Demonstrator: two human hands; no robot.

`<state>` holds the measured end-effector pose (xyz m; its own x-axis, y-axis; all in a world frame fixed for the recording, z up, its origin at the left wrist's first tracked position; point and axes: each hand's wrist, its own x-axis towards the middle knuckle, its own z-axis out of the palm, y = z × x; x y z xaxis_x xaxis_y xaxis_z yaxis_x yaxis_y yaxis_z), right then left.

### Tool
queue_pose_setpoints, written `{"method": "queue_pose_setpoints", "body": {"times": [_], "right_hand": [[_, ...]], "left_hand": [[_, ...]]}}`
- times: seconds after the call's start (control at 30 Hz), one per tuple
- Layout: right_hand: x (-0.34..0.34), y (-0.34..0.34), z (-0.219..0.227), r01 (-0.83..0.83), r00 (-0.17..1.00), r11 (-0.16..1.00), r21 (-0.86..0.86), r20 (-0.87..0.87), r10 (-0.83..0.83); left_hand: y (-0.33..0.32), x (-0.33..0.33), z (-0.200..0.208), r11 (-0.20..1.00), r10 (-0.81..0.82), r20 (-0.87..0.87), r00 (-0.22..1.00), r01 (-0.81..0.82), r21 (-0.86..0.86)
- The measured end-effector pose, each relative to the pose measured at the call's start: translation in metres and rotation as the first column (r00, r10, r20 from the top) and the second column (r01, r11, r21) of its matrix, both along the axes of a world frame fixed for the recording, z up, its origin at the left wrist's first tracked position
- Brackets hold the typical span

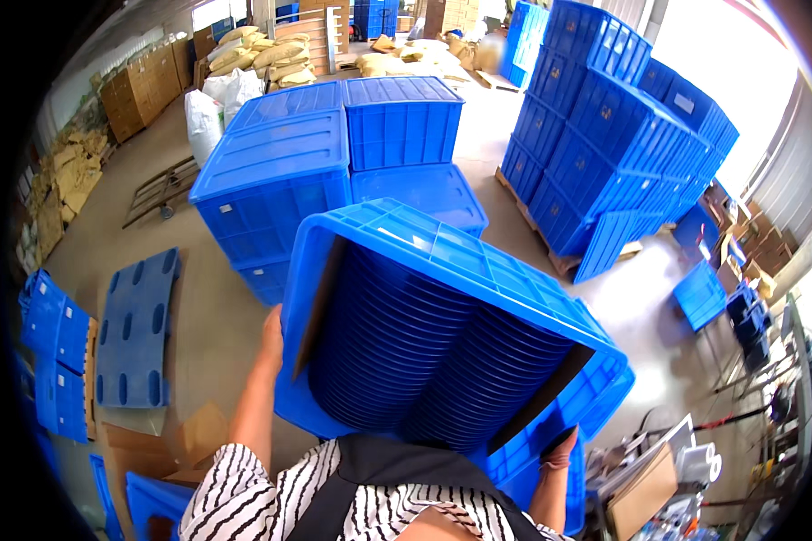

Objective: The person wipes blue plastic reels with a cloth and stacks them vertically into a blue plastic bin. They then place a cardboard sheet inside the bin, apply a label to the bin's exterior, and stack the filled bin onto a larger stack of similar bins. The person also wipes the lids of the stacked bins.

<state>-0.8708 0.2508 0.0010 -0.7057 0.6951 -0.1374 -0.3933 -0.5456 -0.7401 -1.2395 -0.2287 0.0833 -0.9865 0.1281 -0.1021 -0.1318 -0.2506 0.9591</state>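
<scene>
A large blue plastic crate (478,270), with a ribbed, gridded rim and smooth moulded walls, is held up tilted in front of the person's chest, its open mouth facing them. Inside lies a dense row of thin round blue discs (424,361) packed face to face, their curved edges forming fine ridges, with dark flat sheets lining two sides. The left hand (272,332) clasps the crate's left outer wall, fingers wrapped against the plastic. The right hand (559,448) grips the crate's lower right corner, fingers curled on the rim. Behind stand stacked lidded blue crates (280,180) on the concrete floor (216,316), and a flat blue pallet (135,329) lies to the left.
</scene>
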Motion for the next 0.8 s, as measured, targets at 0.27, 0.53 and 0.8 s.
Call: {"method": "queue_pose_setpoints", "body": {"times": [0.27,0.53,0.8], "right_hand": [[-0.199,0.096,0.033,-0.014,1.0,0.991,-0.136,0.003,0.015],[-0.39,0.239,0.014,-0.15,0.985,0.987,-0.048,-0.093,0.146],[-0.513,0.364,-0.04,-0.169,0.953,0.969,-0.183,0.221,0.208]], "left_hand": [[0.105,-0.22,0.012,0.966,0.017,0.009,1.0,-0.014,-0.258],[0.261,-0.418,-0.017,0.895,-0.047,0.015,0.999,0.048,-0.444],[0.38,-0.54,0.008,0.649,-0.175,0.206,0.963,0.271,-0.711]]}}
